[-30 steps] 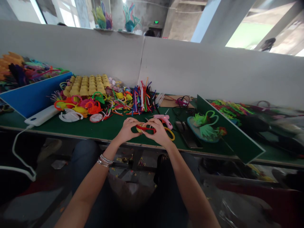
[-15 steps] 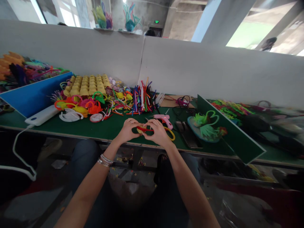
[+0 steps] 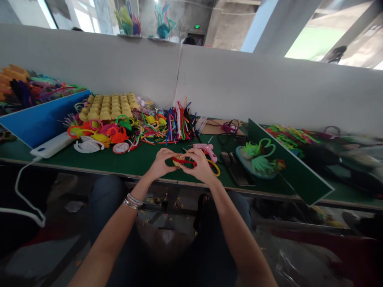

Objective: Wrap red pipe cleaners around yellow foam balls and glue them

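Btwn left hand (image 3: 160,162) & right hand (image 3: 201,167), red fuzzy pipe-cleaner stem (image 3: 183,160) runs left-right, just in front of pink plastic glue gun (image 3: 205,150); both hands' fingertips pinched closed on it, neither nearer

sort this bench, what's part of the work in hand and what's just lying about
In hand: red pipe cleaner and small yellow piece, held between left hand and right hand.
Lying about: pink glue gun, pipe cleaner pile, yellow tray, white power bank, green craft piece.
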